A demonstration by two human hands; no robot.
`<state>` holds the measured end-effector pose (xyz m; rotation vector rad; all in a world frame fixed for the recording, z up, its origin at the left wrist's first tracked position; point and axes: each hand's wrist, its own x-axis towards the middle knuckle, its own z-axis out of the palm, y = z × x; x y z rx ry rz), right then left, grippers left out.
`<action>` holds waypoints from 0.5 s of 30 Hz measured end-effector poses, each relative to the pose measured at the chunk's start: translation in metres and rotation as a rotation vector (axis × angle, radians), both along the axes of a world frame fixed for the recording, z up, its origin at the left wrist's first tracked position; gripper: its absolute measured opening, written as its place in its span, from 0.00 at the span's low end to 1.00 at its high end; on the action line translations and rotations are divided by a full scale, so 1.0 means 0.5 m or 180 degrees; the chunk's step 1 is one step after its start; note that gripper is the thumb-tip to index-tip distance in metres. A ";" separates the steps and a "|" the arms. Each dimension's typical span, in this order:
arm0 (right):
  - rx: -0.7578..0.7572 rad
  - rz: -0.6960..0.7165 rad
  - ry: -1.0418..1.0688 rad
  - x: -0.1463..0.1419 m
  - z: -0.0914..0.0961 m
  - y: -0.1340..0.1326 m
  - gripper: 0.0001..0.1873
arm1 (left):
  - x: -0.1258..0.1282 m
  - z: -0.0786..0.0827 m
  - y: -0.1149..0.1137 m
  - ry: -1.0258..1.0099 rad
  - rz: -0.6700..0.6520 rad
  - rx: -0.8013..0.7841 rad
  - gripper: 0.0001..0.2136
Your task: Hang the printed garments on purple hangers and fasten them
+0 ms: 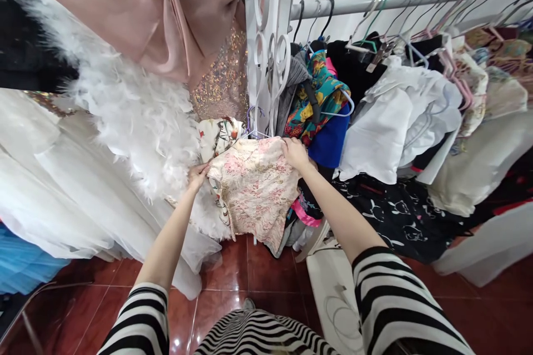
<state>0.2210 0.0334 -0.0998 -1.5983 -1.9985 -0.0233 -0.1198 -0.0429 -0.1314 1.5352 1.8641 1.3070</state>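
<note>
A pink-and-cream floral blouse (254,186) hangs in front of me, its fabric stretched between my two hands. My left hand (197,176) pinches its left shoulder edge, beside a white feather garment (137,122). My right hand (296,154) grips the opposite shoulder, close to a royal blue garment (328,136). A purple wire hanger (253,121) shows above the collar, partly hidden by a patterned white piece of clothing (219,136). Striped sleeves cover both my forearms near the elbows.
Clothes on hangers crowd a metal rail (400,3) at the upper right, beside a white scrollwork stand (270,50). A black cat-print garment (400,222) lies to the right. A pink satin bow (145,11) hangs upper left. Red tile floor (233,272) lies below, with a white board (333,299) on it.
</note>
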 end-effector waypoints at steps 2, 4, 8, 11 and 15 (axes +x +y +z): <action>-0.0041 0.0061 -0.0003 0.009 0.003 0.006 0.18 | -0.004 -0.006 -0.005 0.0080 0.0076 0.0064 0.13; -0.0075 0.0130 -0.0016 0.014 0.005 0.008 0.16 | -0.005 -0.010 -0.009 0.0337 0.0137 0.0028 0.14; -0.0214 0.0071 -0.0027 0.014 0.014 0.009 0.15 | 0.005 -0.009 -0.011 0.0756 0.0188 -0.0170 0.13; -0.0278 -0.0050 0.0011 0.016 0.021 0.011 0.15 | 0.022 0.001 -0.016 0.0918 0.0240 -0.0295 0.11; -0.0245 0.0133 -0.0081 0.023 0.022 0.015 0.15 | 0.056 0.030 -0.033 0.1398 0.0452 -0.0225 0.11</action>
